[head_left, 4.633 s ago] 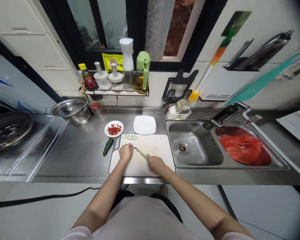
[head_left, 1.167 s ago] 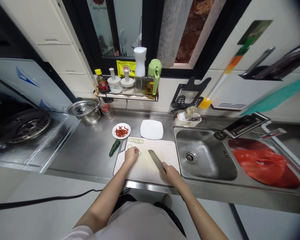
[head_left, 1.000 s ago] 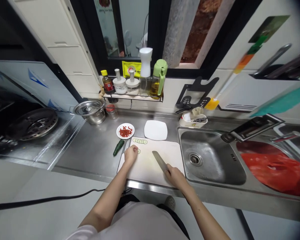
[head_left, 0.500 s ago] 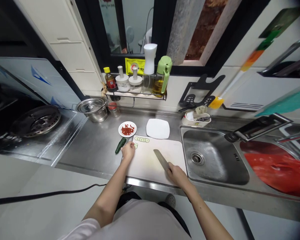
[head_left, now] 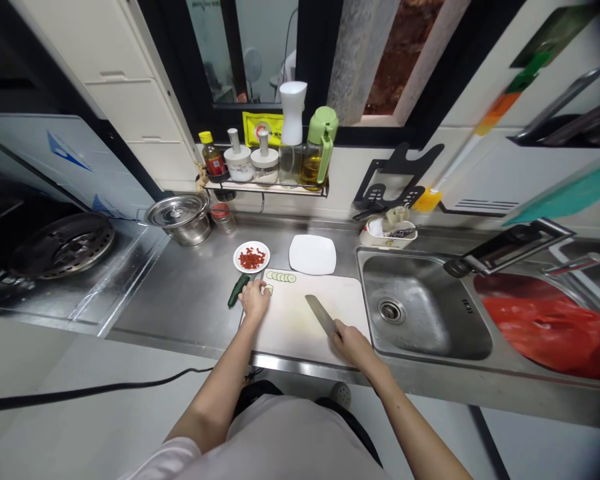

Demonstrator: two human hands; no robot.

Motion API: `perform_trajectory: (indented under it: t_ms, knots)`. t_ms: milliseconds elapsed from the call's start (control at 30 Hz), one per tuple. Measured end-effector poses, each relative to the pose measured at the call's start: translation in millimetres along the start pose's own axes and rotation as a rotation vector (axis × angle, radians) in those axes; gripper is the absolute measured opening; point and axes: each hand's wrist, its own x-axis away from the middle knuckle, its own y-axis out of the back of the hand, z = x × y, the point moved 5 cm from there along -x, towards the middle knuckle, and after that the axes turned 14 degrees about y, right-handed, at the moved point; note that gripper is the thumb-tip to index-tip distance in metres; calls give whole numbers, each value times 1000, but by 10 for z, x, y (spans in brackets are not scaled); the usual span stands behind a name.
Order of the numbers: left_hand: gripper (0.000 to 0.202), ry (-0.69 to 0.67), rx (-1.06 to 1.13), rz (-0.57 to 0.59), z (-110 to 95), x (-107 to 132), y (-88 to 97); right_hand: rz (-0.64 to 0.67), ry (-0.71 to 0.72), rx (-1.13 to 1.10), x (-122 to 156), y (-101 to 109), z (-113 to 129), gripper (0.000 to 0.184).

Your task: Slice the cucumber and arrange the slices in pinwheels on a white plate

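My right hand [head_left: 351, 341] is closed round the handle of a kitchen knife [head_left: 320, 313]. Its broad blade points up and left, above or on the white cutting board [head_left: 290, 337]. At the board's upper left, the fingers of my left hand [head_left: 255, 300] pinch at a couple of pale cucumber slices [head_left: 269, 289], partly covered by the fingertips. Just above them lies an overlapping row of cucumber slices [head_left: 281, 277]. A dark green piece of cucumber [head_left: 237, 291] rests on the steel counter, left of my left hand.
Behind the board stand a plate of chopped red pieces [head_left: 251, 257] and a white square plate [head_left: 313, 255]. A sink [head_left: 420, 300] is at the right, a lidded steel pot [head_left: 190, 227] at the left. A rack [head_left: 270, 188] of bottles and jars hangs behind.
My left hand's fingers have come onto the small slices, which lay more exposed beside it before. The knife has barely moved. The whole view has shifted slightly.
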Motion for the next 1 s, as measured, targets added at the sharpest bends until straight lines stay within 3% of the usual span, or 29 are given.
perform_trajectory:
  t_ms: [300, 400, 767, 1000]
  knots:
    - [30, -251, -48, 61, -601, 36, -236, -17, -32, -36, 57, 7, -51, 25]
    - [32, -295, -116, 85, -718, 23, -318, -23, -39, -17, 82, -10, -85, 25]
    - [25, -364, -165, 88, -832, 45, -390, -41, -52, -20, 143, -33, -172, 23]
    - [20, -239, -60, 200, -805, 61, -315, -22, -56, -20, 143, 9, -139, 25]
